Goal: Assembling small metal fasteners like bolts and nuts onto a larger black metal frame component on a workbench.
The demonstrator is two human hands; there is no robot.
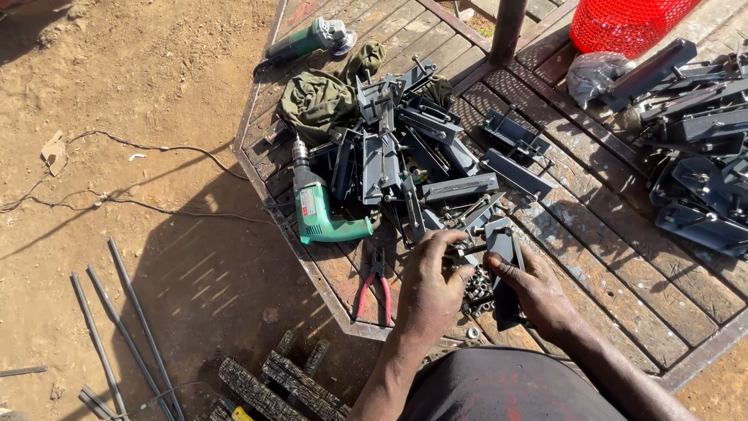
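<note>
The person's left hand (432,281) curls over a small heap of loose dark nuts and bolts (477,287), fingers bent, pinching a small piece too hidden to name. The right hand (534,290) closes around a grey-painted steel bracket (502,248), just beside the left. The heap lies between both hands; a careless nudge could scatter it through the slatted metal table (608,257). Red-handled pliers (375,287) lie left of the left hand, near the table's edge.

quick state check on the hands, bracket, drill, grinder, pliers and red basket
left hand: fingers curled on the grey bracket
right hand: gripping the grey bracket
grey bracket: held in both hands
green drill: lying on its side
angle grinder: lying down
red-handled pliers: handles spread
red basket: tipped over
</note>
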